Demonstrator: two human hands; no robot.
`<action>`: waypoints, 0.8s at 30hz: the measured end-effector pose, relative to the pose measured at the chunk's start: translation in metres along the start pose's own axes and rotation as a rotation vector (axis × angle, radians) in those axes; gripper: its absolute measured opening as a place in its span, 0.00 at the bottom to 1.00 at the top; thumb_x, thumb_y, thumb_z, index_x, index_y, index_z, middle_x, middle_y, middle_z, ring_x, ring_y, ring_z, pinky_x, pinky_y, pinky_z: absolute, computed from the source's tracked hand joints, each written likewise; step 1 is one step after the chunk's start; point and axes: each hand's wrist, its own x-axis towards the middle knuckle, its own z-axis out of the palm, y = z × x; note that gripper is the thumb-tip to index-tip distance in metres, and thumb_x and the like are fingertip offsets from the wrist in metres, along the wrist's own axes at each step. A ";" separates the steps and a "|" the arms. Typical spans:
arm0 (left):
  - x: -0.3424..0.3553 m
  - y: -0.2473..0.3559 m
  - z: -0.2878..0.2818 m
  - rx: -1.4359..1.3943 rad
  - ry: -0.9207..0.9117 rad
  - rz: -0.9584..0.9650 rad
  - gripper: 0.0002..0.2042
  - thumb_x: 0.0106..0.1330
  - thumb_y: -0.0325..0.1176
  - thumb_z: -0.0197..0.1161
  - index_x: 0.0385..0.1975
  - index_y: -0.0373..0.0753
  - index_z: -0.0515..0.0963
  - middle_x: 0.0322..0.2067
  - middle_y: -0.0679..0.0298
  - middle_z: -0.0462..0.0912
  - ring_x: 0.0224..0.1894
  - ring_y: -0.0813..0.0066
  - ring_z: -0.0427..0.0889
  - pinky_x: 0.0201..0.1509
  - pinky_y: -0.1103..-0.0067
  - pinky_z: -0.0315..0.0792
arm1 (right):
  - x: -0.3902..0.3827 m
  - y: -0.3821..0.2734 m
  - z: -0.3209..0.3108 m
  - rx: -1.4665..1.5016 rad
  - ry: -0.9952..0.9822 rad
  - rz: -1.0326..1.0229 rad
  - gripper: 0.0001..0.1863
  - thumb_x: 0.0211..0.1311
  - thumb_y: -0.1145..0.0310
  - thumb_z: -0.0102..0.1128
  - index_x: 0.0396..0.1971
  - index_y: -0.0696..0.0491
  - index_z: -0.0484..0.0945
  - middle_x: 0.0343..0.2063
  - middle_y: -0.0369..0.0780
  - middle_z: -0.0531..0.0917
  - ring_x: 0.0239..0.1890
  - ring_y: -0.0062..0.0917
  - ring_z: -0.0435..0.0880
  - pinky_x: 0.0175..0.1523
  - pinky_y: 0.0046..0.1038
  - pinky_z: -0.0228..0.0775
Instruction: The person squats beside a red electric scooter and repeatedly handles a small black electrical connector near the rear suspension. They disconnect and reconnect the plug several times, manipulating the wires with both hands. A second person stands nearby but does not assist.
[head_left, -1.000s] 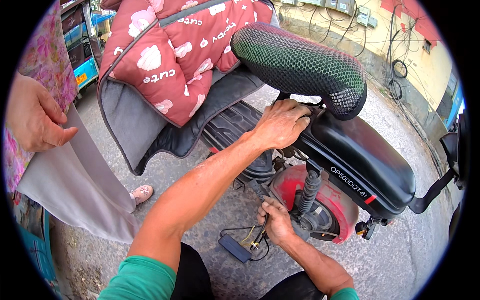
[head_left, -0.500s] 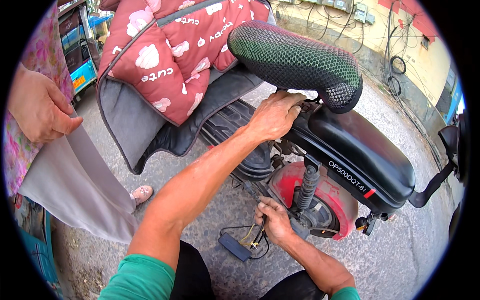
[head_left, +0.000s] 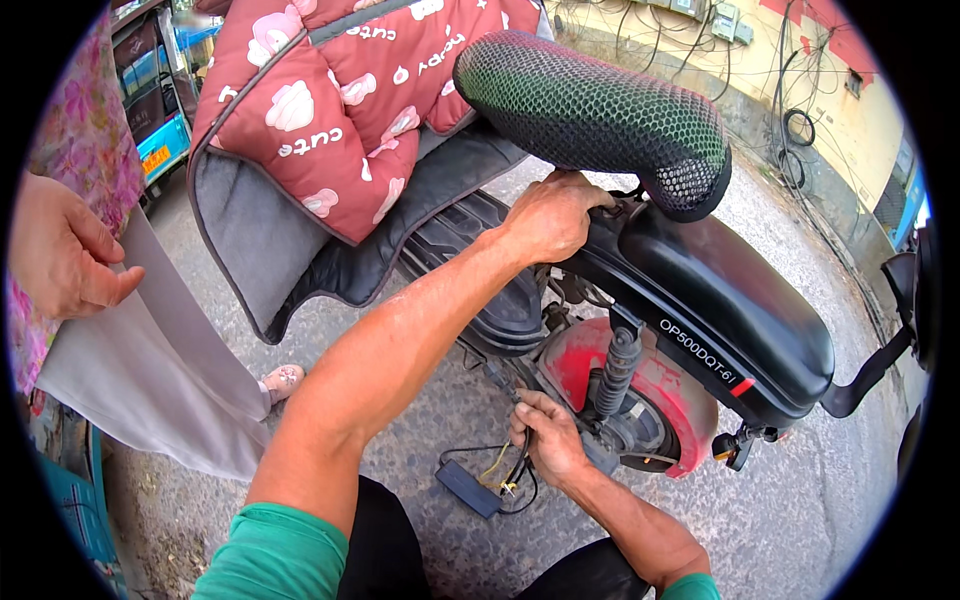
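Observation:
A black electric scooter (head_left: 725, 290) stands before me, its mesh-covered seat (head_left: 590, 110) raised above the body. Just below the seat, my left hand (head_left: 552, 218) rests at the front of the body with its fingers curled; what they grip is hidden. Lower down, beside the rear shock absorber (head_left: 619, 365), my right hand (head_left: 548, 435) pinches a dark cable (head_left: 519, 458). A small black box-shaped adapter (head_left: 468, 488) with black leads and yellow wires (head_left: 497, 468) lies on the ground next to that hand. The red rear fender (head_left: 575, 365) is dusty.
A padded red quilted cover (head_left: 310, 120) drapes over the scooter's front. At the left stands another person, whose hand (head_left: 75, 250) hangs beside grey trousers (head_left: 150, 390). A wall with loose cables (head_left: 790, 130) rises at the far right. A blue vehicle (head_left: 165, 140) is behind the person.
My left hand's fingers have curled in under the seat, where they were stretched over the body. The other person's hand has shifted slightly left and down. My right hand stays at the cable.

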 end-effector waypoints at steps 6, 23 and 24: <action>0.011 0.008 -0.003 -0.228 -0.028 -0.147 0.19 0.58 0.22 0.48 0.47 0.37 0.81 0.47 0.50 0.81 0.54 0.50 0.76 0.59 0.62 0.69 | 0.000 0.002 -0.007 -0.009 0.001 0.007 0.23 0.69 0.71 0.55 0.58 0.68 0.65 0.28 0.37 0.75 0.28 0.20 0.72 0.36 0.23 0.67; 0.003 0.012 -0.002 -0.309 0.067 -0.240 0.15 0.68 0.30 0.51 0.47 0.31 0.79 0.47 0.48 0.82 0.53 0.51 0.78 0.59 0.67 0.70 | 0.000 -0.012 -0.004 0.067 -0.032 0.045 0.16 0.74 0.64 0.51 0.50 0.61 0.75 0.26 0.32 0.75 0.27 0.17 0.73 0.35 0.20 0.67; 0.004 0.012 -0.001 -0.291 0.059 -0.220 0.15 0.68 0.31 0.51 0.47 0.31 0.80 0.46 0.48 0.82 0.53 0.51 0.78 0.59 0.66 0.70 | 0.000 -0.012 -0.004 0.060 -0.031 0.042 0.16 0.74 0.64 0.51 0.50 0.61 0.75 0.26 0.32 0.75 0.27 0.17 0.73 0.35 0.20 0.67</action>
